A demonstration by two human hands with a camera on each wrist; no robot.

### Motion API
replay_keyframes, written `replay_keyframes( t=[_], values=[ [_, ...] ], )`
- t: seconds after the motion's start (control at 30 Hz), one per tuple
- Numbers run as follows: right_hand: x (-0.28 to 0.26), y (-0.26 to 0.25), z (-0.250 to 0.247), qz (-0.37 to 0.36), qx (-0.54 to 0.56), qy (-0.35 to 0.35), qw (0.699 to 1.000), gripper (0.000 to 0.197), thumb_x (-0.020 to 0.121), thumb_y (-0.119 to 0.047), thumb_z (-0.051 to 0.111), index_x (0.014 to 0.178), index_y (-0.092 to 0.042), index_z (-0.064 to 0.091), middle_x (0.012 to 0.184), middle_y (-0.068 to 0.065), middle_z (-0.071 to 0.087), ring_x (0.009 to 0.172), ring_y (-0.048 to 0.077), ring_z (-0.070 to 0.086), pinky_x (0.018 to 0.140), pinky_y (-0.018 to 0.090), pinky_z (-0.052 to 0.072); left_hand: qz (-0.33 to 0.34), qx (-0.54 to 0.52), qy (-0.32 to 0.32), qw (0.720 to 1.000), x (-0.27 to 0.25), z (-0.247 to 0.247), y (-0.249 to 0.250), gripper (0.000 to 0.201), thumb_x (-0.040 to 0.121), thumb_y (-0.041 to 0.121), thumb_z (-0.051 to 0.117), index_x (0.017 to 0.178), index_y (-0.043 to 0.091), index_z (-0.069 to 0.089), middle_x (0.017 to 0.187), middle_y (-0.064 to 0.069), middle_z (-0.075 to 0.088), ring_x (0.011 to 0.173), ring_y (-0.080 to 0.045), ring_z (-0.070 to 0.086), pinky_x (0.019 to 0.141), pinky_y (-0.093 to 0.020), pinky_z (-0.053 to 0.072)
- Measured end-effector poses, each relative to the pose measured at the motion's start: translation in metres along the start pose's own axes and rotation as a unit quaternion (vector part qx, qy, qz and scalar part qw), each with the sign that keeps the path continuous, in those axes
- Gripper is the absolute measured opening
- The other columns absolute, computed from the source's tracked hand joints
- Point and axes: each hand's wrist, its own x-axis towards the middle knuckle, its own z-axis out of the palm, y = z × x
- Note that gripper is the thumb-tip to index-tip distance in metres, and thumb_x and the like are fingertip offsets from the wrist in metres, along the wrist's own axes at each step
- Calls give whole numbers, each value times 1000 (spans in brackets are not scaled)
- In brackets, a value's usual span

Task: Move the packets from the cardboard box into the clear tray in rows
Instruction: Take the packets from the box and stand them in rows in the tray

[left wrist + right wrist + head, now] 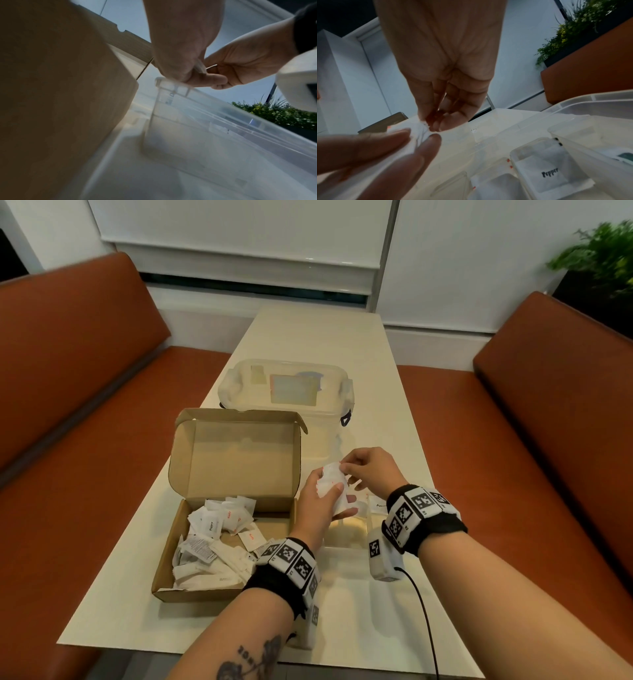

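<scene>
An open cardboard box at the table's left holds a loose pile of white packets. Right of it stands the clear tray with divided compartments. One compartment holds a Pepper packet, also visible as the Pepper packet beside my right wrist. My left hand grips a small stack of white packets above the tray. My right hand pinches the top packet's upper edge, touching the left hand. In the left wrist view a thin packet edge shows between both hands.
A lidded clear container stands behind the box and tray. The box's raised lid is just left of my hands. Orange benches flank the table, a plant sits far right, and a black cable trails off the front edge.
</scene>
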Motion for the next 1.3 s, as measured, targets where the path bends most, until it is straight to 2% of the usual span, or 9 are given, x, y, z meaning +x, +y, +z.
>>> replay_keyframes(
  t=[0.27, 0.37, 0.53, 0.63, 0.73, 0.9, 1.07, 1.23, 1.3],
  values=[
    [-4, 2, 2, 4, 39, 36, 999, 5, 84, -4, 62, 87, -8, 61, 80, 13, 68, 74, 20, 63, 63, 24, 53, -14, -1, 1, 1000, -4, 0, 3, 31, 95, 3, 51, 124, 15, 50, 114, -17, 61, 81, -26, 70, 60, -34, 60],
    [-4, 4, 1, 6, 58, 57, 997, 11, 80, -1, 66, 87, -9, 63, 77, 11, 68, 74, 21, 65, 72, 29, 56, -11, 3, 3, 1000, -5, 0, 4, 28, 95, 4, 51, 120, 17, 51, 111, -16, 62, 79, -24, 70, 59, -34, 60],
    [-3, 2, -5, -13, 67, 112, 991, 12, 83, -1, 61, 91, -9, 64, 77, 8, 68, 69, 19, 63, 71, 31, 56, -9, -6, 37, 999, -3, -2, 4, 30, 96, 3, 48, 124, 14, 48, 102, -16, 61, 75, -20, 67, 54, -29, 58],
    [-4, 0, -12, -13, 74, 70, 995, 13, 85, 0, 60, 95, -6, 66, 78, 9, 67, 67, 15, 63, 61, 23, 56, -17, -26, 58, 998, -1, -3, 4, 31, 97, 3, 48, 126, 13, 47, 103, -16, 59, 76, -22, 66, 53, -30, 58],
    [-6, -1, -10, -5, 2, -2, 1000, 12, 85, -1, 62, 92, -9, 67, 78, 6, 67, 65, 9, 63, 54, 13, 52, -39, -56, 50, 996, -3, -2, 6, 21, 98, 11, 48, 118, 17, 51, 113, -16, 57, 90, -29, 66, 54, -31, 59],
    [-9, 2, 1, 0, -12, -14, 1000, 13, 80, -1, 67, 92, -6, 68, 71, 4, 65, 60, 8, 60, 52, 12, 50, -31, -66, 28, 997, -8, 1, 8, 20, 92, 24, 62, 110, 17, 57, 119, -14, 58, 103, -29, 65, 61, -33, 60],
    [-8, 3, 2, 1, 25, 4, 1000, 11, 81, -2, 68, 91, -6, 68, 78, 11, 68, 63, 13, 63, 56, 15, 54, -2, -35, 27, 999, -8, -2, 7, 23, 91, 4, 60, 110, 14, 54, 118, -16, 56, 99, -29, 63, 60, -31, 60],
    [-7, 7, -1, 2, 49, 37, 998, 10, 84, 0, 63, 90, -6, 69, 82, 13, 68, 71, 19, 64, 64, 21, 56, 0, -22, 38, 999, -5, -3, 3, 24, 92, 0, 55, 111, 14, 52, 117, -16, 54, 106, -36, 61, 58, -29, 59],
    [-6, 7, -2, -4, 34, 68, 997, 11, 87, -2, 59, 90, -7, 68, 78, 9, 66, 69, 18, 62, 63, 22, 56, -1, -16, 47, 999, -4, -5, 1, 23, 93, 0, 54, 108, 16, 53, 114, -14, 54, 101, -33, 63, 57, -29, 59]
  ],
)
